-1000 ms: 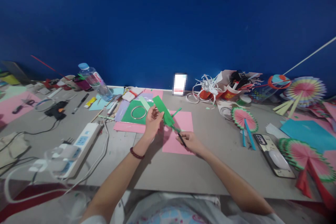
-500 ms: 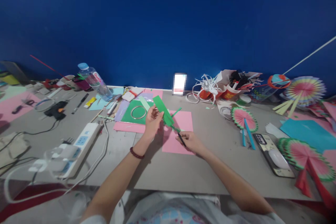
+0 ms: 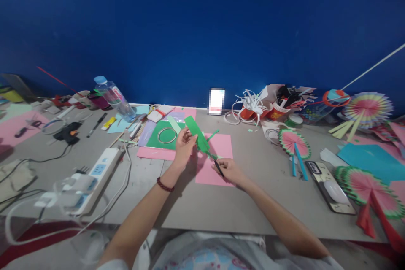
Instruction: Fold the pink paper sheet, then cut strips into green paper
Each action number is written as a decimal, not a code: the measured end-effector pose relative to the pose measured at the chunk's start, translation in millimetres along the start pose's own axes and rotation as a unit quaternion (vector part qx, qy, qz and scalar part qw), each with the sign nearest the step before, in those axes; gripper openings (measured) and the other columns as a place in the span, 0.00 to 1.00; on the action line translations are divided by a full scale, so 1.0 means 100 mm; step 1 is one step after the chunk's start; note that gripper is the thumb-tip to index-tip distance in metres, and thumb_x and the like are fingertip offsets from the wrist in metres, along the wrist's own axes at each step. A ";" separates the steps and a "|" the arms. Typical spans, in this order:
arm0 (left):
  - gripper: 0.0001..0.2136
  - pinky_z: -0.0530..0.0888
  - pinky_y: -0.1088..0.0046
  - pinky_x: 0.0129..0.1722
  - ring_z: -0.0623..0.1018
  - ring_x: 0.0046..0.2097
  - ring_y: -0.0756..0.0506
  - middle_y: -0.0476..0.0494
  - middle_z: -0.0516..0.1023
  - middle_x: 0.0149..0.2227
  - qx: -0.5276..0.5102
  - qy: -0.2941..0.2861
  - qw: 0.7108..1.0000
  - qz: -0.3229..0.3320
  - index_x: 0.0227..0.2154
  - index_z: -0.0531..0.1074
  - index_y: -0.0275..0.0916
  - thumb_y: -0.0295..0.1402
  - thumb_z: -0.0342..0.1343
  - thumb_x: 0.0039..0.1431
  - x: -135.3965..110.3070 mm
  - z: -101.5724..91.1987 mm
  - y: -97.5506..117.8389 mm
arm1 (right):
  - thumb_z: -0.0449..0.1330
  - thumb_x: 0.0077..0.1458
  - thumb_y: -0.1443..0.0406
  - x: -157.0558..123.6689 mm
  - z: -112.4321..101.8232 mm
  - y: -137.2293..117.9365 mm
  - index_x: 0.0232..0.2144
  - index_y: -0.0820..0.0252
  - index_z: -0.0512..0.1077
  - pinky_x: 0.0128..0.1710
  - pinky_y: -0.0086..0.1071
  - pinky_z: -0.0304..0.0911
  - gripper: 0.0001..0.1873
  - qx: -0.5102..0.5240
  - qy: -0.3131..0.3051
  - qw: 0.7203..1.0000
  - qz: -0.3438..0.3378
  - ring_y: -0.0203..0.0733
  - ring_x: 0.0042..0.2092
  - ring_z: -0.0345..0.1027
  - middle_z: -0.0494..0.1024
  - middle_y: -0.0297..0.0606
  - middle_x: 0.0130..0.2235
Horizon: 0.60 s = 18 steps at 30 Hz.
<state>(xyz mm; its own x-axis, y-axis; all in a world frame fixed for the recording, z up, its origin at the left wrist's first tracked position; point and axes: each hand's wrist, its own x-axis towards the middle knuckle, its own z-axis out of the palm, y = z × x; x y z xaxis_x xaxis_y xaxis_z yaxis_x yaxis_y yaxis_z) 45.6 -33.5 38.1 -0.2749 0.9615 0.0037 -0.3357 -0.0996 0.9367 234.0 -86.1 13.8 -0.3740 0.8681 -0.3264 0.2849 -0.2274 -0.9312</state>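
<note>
Near the middle of the table, my left hand point(image 3: 186, 145) has its fingers closed on a green paper strip point(image 3: 196, 130), held tilted above the surface. My right hand point(image 3: 230, 171) grips dark scissors point(image 3: 219, 168); their tip meets the lower end of the green paper. Between the two, the blades are too small to make out clearly. A narrow green sliver point(image 3: 213, 135) sticks out beside the strip. Below both hands lies a pink sheet point(image 3: 221, 145). Left of my left hand, a metal ring point(image 3: 167, 135) rests on a green sheet point(image 3: 153, 139).
A power strip point(image 3: 99, 173) with cables lies at left, near a glue gun point(image 3: 68, 132) and a tilted water bottle point(image 3: 118, 99). Pink-green paper fans point(image 3: 295, 143), a phone point(image 3: 316, 177) with a white mouse point(image 3: 335, 192) on it, and red cups point(image 3: 275, 113) stand right.
Almost nothing differs. The green paper's upper end sits very slightly lower; both hands keep their places and their holds.
</note>
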 end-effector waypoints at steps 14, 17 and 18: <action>0.21 0.68 0.79 0.26 0.69 0.28 0.54 0.55 0.67 0.28 0.008 -0.069 0.998 -0.005 0.40 0.66 0.41 0.37 0.67 0.43 -0.15 0.07 -0.11 | 0.58 0.51 0.47 0.04 0.00 0.06 0.20 0.57 0.60 0.10 0.22 0.45 0.23 -0.003 0.012 1.000 0.002 0.28 0.13 0.53 0.62 0.24 0.15; 0.22 0.69 0.79 0.26 0.69 0.28 0.54 0.55 0.66 0.26 0.016 -0.075 0.997 -0.015 0.40 0.66 0.41 0.37 0.68 0.42 -0.16 0.08 -0.15 | 0.58 0.50 0.47 0.04 0.01 0.04 0.21 0.57 0.60 0.10 0.22 0.46 0.22 -0.001 0.018 1.000 0.000 0.28 0.14 0.54 0.61 0.24 0.15; 0.22 0.70 0.79 0.26 0.69 0.28 0.53 0.56 0.66 0.26 0.016 -0.075 0.997 -0.017 0.39 0.66 0.41 0.37 0.68 0.41 -0.16 0.08 -0.16 | 0.58 0.50 0.47 0.04 0.01 0.03 0.21 0.57 0.61 0.10 0.22 0.46 0.22 0.000 0.019 1.000 0.001 0.28 0.14 0.54 0.61 0.24 0.15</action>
<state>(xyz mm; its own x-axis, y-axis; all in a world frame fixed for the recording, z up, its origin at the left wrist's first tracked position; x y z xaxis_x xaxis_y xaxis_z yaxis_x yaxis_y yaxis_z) 62.6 -44.8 26.0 -0.1256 0.9919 0.0207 -0.3127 -0.0594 0.9480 232.5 -83.5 9.7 -0.3402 0.8834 -0.3222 0.2853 -0.2296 -0.9305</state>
